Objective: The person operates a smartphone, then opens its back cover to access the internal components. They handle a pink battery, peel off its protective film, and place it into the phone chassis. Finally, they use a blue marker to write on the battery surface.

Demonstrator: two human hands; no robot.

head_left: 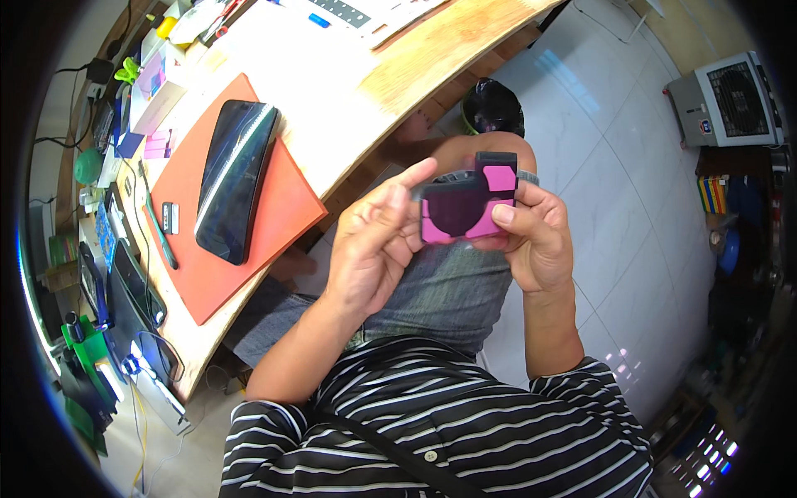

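Observation:
A flat black part with bright pink patches and a dark round middle (pixel 455 212) is held above my lap; a narrower tab juts from its upper right corner. My right hand (pixel 538 234) grips its right side, thumb on the face and fingers behind. Beside its left edge is my left hand (pixel 372 234), index finger stretched out and the other fingers loosely bent. Whether those fingertips touch the edge I cannot tell. To the left, a black phone (pixel 236 183) with a glossy, streaked surface lies on an orange mat (pixel 282 224).
The mat rests on a wooden table (pixel 357 108). By the phone are a small dark-and-white piece (pixel 170 218) and a thin green tool (pixel 163 228). Boxes, cables and other phones crowd the left edge. A black bag-lined bin (pixel 493 108) stands on the tiled floor; an air cooler (pixel 730 100) is farther right.

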